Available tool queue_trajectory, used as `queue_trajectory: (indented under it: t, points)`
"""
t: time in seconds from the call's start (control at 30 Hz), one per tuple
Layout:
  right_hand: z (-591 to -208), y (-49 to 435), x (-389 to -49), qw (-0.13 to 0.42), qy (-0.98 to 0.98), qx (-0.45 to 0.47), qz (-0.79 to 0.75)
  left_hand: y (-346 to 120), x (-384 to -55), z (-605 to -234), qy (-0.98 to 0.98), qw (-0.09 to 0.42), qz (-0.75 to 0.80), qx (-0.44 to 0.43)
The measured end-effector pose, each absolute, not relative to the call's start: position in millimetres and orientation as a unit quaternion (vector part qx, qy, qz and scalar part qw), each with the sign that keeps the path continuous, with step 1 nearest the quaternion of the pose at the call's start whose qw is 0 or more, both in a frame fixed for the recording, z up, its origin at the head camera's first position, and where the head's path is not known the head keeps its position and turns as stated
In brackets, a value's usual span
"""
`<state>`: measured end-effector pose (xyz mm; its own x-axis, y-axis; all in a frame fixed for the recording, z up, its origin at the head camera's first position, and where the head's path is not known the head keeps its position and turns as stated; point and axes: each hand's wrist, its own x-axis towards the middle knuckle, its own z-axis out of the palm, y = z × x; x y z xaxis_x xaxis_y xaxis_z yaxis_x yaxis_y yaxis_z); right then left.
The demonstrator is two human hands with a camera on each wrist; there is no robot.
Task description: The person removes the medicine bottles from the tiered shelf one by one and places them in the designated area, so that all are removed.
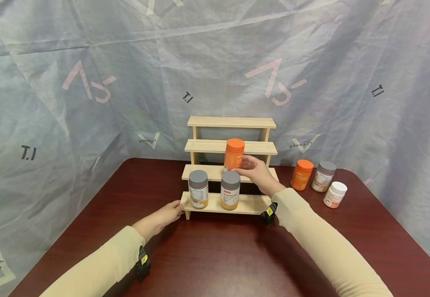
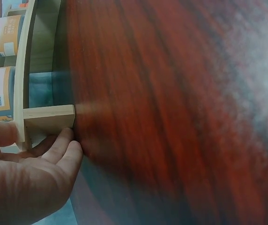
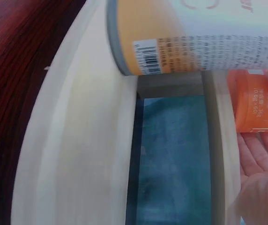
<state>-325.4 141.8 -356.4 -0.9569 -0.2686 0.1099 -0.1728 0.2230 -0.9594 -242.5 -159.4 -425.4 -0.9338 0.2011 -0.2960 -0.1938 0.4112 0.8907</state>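
My right hand [image 1: 257, 173] grips an orange jar [image 1: 233, 158] with an orange lid at the second step of a pale wooden tiered rack [image 1: 231, 122]. In the right wrist view, the jar's base [image 3: 260, 105] is right at the step's edge, fingers behind it. At the rack's lower left end, my left hand [image 1: 166, 215] holds the bottom board, thumb on top and fingers beneath by the leg [image 2: 49, 117]. Two grey-lidded jars stand upright on the bottom step, one at left [image 1: 198, 189] and another near the middle [image 1: 230, 191], partly in front of the orange jar.
On the dark red table [image 1: 215, 255], right of the rack, stand another orange jar [image 1: 301, 175], a grey-lidded jar [image 1: 323, 177] and a smaller white-lidded jar [image 1: 335, 194]. A grey printed sheet [image 1: 215, 62] hangs behind the table and along its sides.
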Motion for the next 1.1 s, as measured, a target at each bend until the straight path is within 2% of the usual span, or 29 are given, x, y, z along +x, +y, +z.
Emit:
queue_trajectory:
  t: [0.33, 0.7, 1.1]
  points:
    - [-349, 153, -320, 0.074, 0.782, -0.098, -0.611, -158, -244, -428, 0.818, 0.178, 0.547, 0.004]
    - [-342, 166, -310, 0.068, 0.798, -0.062, -0.596, -159, -243, -426, 0.815, 0.179, 0.551, 0.0]
    - [-342, 177, -303, 0.061, 0.8, -0.067, -0.594, -160, -245, -427, 0.815, 0.185, 0.55, -0.001]
